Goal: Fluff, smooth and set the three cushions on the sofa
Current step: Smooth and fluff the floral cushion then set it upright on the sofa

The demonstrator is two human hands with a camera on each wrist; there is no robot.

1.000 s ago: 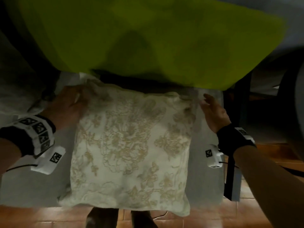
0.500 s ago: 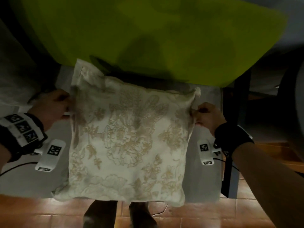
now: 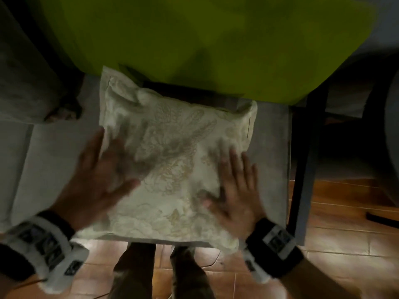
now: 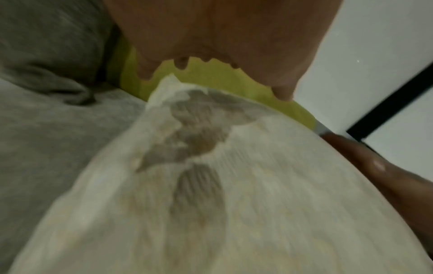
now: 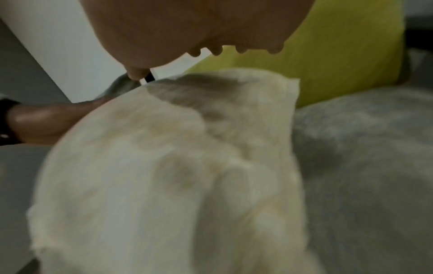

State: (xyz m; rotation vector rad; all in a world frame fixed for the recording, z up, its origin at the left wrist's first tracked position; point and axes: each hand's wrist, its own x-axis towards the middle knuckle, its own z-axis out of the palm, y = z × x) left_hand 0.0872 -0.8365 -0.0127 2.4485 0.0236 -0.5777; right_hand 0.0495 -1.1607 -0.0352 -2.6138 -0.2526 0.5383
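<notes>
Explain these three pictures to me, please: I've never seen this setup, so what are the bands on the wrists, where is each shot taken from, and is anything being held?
No machine here: a person wears three cameras. The big picture looks down from the head; the other two look along each hand from the banded wrists. A cream floral cushion lies flat on the grey sofa seat, its far edge against a lime-green cushion. The left hand and the right hand are both spread flat over its top, fingers straight. Nothing is gripped. Whether they press or just skim the fabric is blurred. Below are the person's legs on a tiled floor.
</notes>
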